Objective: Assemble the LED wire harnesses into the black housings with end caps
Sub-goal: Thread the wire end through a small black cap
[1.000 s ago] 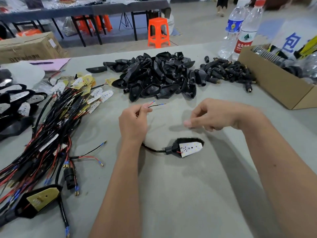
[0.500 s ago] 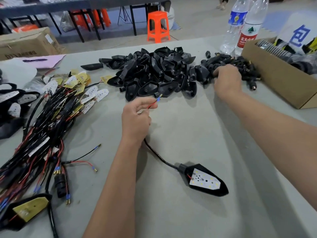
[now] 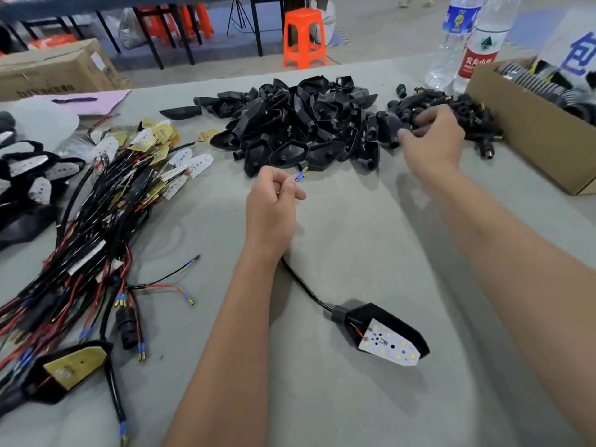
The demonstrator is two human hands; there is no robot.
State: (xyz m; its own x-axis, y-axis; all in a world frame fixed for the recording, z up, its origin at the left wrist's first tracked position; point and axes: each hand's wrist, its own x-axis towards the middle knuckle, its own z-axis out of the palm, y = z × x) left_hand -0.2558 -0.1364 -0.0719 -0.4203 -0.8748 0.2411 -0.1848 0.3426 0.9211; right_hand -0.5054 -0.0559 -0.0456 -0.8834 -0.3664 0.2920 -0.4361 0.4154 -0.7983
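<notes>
Step in hand: fetching end cap. Right hand (image 3: 430,140) curled over cap pile (image 3: 451,114) at bench far edge; cap grasped or not, cannot tell. Left hand (image 3: 271,201) pinches wire terminals (image 3: 301,176); loaded housing (image 3: 383,333) lies bench-centre, nearer front edge. Next: thread terminals through cap.

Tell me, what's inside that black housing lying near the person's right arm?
Inside the black housing sits a white LED board, tilted partly out, with a red wire at its inner end. Whatever lies beneath the board is covered.
</notes>
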